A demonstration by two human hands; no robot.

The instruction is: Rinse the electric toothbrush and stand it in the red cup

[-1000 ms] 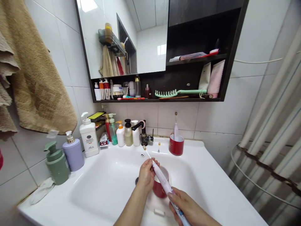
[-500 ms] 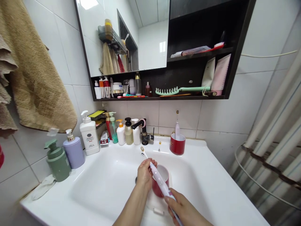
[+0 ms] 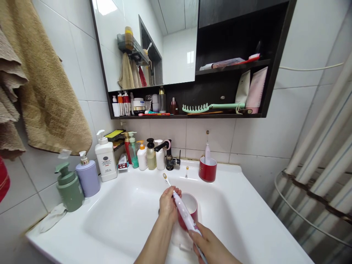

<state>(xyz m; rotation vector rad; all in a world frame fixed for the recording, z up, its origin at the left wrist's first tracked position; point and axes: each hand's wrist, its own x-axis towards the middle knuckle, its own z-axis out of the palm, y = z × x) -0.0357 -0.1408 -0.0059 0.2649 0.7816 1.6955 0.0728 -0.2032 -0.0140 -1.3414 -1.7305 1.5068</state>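
Over the white sink basin (image 3: 121,216), both of my hands hold a pink-and-white electric toothbrush (image 3: 182,209). My left hand (image 3: 168,204) pinches the upper end of its body, just below the thin neck and brush head (image 3: 165,177). My right hand (image 3: 210,245) is wrapped round the lower end of the handle at the bottom edge of view. Right behind the toothbrush stands a red cup (image 3: 189,214) with a white inside, in the basin.
A black faucet (image 3: 166,152) and several pump bottles line the back rim. A second red cup (image 3: 207,169) holds another toothbrush. Green (image 3: 68,187), lilac (image 3: 87,176) and white (image 3: 105,158) dispensers stand left. A brown towel (image 3: 46,88) hangs left; a dark shelf (image 3: 187,110) holds toiletries and a green comb.
Both hands and the toothbrush have drifted slightly left and up in view, along with a small camera shift. The grips are unchanged.
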